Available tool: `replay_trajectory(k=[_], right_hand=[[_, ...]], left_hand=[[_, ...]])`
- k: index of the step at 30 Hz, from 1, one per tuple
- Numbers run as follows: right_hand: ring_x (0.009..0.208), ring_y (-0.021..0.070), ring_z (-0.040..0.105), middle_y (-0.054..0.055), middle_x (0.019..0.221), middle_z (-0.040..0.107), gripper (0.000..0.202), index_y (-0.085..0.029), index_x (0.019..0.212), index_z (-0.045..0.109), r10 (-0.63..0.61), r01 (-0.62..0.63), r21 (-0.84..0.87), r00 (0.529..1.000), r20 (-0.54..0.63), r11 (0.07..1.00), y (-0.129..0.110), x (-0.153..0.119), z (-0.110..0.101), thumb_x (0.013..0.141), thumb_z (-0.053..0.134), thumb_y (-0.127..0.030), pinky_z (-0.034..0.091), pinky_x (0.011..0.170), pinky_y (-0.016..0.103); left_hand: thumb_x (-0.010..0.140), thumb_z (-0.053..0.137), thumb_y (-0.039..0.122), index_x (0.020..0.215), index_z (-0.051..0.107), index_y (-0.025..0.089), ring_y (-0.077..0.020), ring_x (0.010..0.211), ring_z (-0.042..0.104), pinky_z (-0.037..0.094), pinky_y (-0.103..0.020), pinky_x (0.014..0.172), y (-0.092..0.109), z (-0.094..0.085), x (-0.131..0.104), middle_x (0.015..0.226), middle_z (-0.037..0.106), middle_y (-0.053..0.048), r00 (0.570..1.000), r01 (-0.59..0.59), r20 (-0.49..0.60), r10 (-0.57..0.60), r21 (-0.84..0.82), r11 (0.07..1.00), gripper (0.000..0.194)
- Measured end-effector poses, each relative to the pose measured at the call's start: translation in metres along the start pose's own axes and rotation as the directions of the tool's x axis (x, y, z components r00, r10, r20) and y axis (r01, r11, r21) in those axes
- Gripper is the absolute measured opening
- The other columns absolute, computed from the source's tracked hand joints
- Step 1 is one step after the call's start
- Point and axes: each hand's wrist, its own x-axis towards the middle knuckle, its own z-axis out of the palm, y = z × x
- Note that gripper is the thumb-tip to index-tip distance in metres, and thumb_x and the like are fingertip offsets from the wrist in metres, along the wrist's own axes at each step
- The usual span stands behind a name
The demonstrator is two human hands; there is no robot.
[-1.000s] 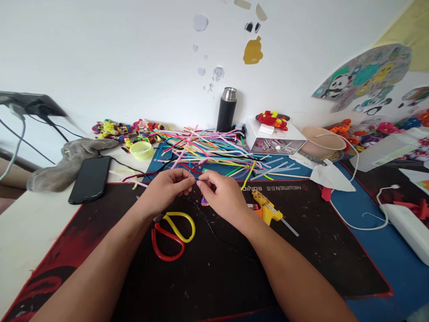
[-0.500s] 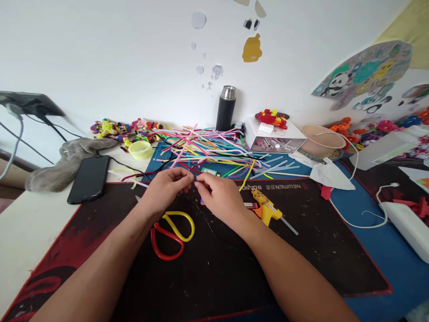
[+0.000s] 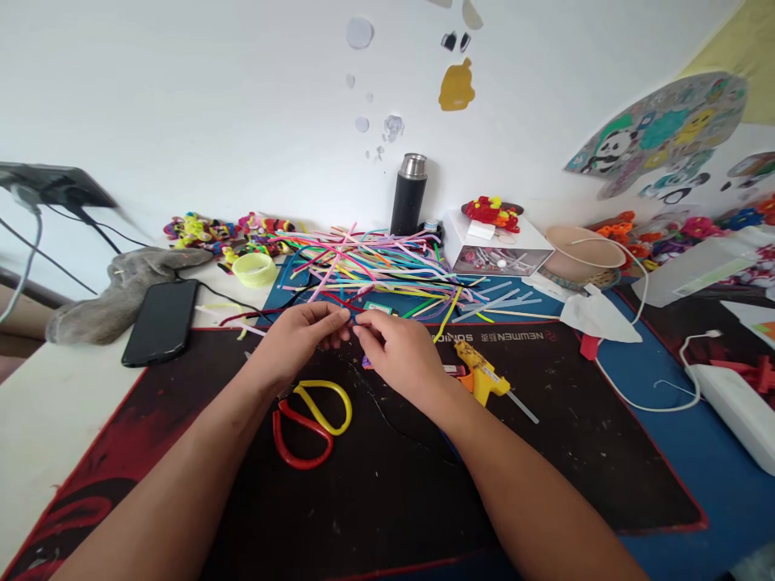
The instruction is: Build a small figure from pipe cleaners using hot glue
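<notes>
My left hand [image 3: 306, 337] and my right hand [image 3: 396, 347] meet fingertip to fingertip above the dark desk mat [image 3: 387, 500]. Each is closed in a pinch, and what lies between the fingertips is too small to make out. Scissors [image 3: 320, 428] with one red and one yellow handle lie below my left hand, their blades partly hidden by my wrist. A yellow glue gun [image 3: 481, 375] with a clear glue stick rests just right of my right hand. Behind both hands spreads a heap of colourful pipe cleaners [image 3: 369, 262].
A phone [image 3: 161, 323] and a grey plush [image 3: 127, 294] lie at the left, near a pale yellow tape roll [image 3: 254, 270]. A black thermos [image 3: 408, 198], a white drawer box [image 3: 496, 242] and a beige bowl [image 3: 584, 250] stand behind. A white power strip [image 3: 735, 407] is at right.
Almost nothing differs. My fingertips have shifted very slightly while staying pinched together; the scissors, glue gun and other things have stayed in place.
</notes>
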Motion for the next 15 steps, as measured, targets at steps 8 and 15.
replay_trajectory(k=[8, 15], right_hand=[[0.079, 0.0206, 0.074, 0.002, 0.086, 0.081, 0.018, -0.025, 0.115, 0.077, 0.043, -0.042, 0.050, 0.999, -0.031, 0.998, 0.0023, 0.0025, -0.0052, 0.102, 0.063, -0.027, 0.047, 0.074, 0.031], [0.076, 0.0198, 0.072, 0.003, 0.087, 0.081, 0.019, -0.024, 0.115, 0.077, 0.032, -0.029, 0.052, 0.997, -0.066, 0.998, 0.0054, 0.0022, -0.0047, 0.102, 0.065, -0.028, 0.047, 0.073, 0.031]], left_hand=[[0.085, 0.070, 0.071, 0.091, 0.077, 0.018, -0.0186, 0.065, 0.063, 0.047, -0.030, 0.061, -0.0057, -0.0084, 0.0028, 0.081, 0.078, -0.009, 0.999, 0.003, -0.049, -0.006, -0.047, 0.999, 0.054], [0.086, 0.071, 0.069, 0.077, 0.076, 0.019, -0.0182, 0.067, 0.061, 0.047, -0.029, 0.062, -0.0008, -0.0112, 0.0011, 0.078, 0.076, -0.008, 0.999, -0.003, 0.047, 0.002, 0.026, 1.000, 0.051]])
